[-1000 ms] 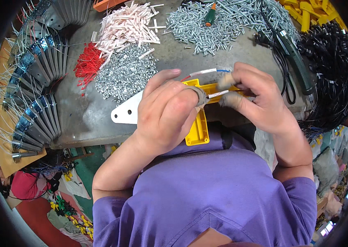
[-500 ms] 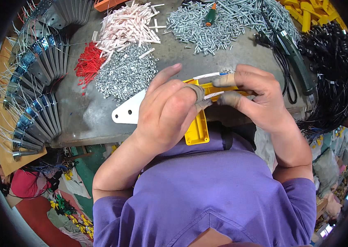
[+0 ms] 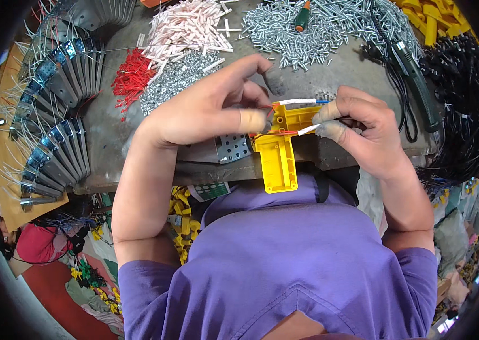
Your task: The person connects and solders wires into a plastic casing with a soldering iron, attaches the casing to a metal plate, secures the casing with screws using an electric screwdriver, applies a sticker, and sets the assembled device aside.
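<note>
A yellow plastic housing [image 3: 278,167] with an open, ribbed inside lies at the table's near edge in front of me. Red wires [image 3: 276,133] run across it into white sleeves. My right hand [image 3: 362,122] pinches the lower white sleeve [image 3: 308,129] at its right end, beside a dark wire. The upper white sleeve [image 3: 297,102] has a blue wire [image 3: 322,102] leaving its right end. My left hand [image 3: 216,110] is closed at the thumb and fingertips on a red wire left of the housing, its index finger raised. Below that hand shows a perforated metal plate [image 3: 234,148], partly hidden.
Piles of white sleeves [image 3: 191,28], red pieces [image 3: 132,76], nuts [image 3: 174,79] and screws [image 3: 290,39] lie at the back, with a green-handled screwdriver [image 3: 303,18]. A soldering iron [image 3: 415,85] and black cables [image 3: 457,107] are right; metal plates [image 3: 66,147] stand fanned left.
My left hand has moved left off the lower sleeve, uncovering the red wires and perforated plate. The white plate end is now hidden. My right hand still pinches at the lower sleeve's right end.
</note>
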The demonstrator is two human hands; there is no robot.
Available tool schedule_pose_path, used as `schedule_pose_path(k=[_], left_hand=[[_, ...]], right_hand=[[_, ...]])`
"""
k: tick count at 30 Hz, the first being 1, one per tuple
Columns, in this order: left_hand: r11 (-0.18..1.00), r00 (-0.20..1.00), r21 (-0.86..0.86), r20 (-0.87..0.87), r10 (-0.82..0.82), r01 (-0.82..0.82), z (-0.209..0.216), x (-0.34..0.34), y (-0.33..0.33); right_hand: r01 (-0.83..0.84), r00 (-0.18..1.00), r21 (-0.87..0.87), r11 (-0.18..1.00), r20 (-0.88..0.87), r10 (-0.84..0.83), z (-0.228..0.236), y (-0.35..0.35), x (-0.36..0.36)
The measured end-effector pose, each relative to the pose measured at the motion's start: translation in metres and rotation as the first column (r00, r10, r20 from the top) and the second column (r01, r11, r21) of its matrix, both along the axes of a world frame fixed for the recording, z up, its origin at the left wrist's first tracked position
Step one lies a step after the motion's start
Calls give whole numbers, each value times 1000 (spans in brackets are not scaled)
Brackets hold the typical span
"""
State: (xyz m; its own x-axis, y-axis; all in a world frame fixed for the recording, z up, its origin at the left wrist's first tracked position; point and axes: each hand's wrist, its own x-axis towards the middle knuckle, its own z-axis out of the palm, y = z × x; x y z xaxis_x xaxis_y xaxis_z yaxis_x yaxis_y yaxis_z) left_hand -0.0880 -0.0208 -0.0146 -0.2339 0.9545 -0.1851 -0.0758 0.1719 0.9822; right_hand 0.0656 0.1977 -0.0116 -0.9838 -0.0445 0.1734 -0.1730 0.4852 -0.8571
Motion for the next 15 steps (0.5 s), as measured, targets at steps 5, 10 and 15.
schedule_pose_path(k=[5, 10, 15], left_hand=[[977, 867, 28, -456, 202, -213, -5, 22, 9], [962, 487, 121, -843, 230, -245, 0, 54, 15], [934, 434, 278, -830, 351, -223, -13, 58, 18]], right_hand=[[-29, 999, -33, 999, 21, 29, 1, 1, 4], [-97, 995, 143, 985, -13, 100, 8, 1, 1], [-149, 989, 142, 978, 27, 147, 12, 5, -5]])
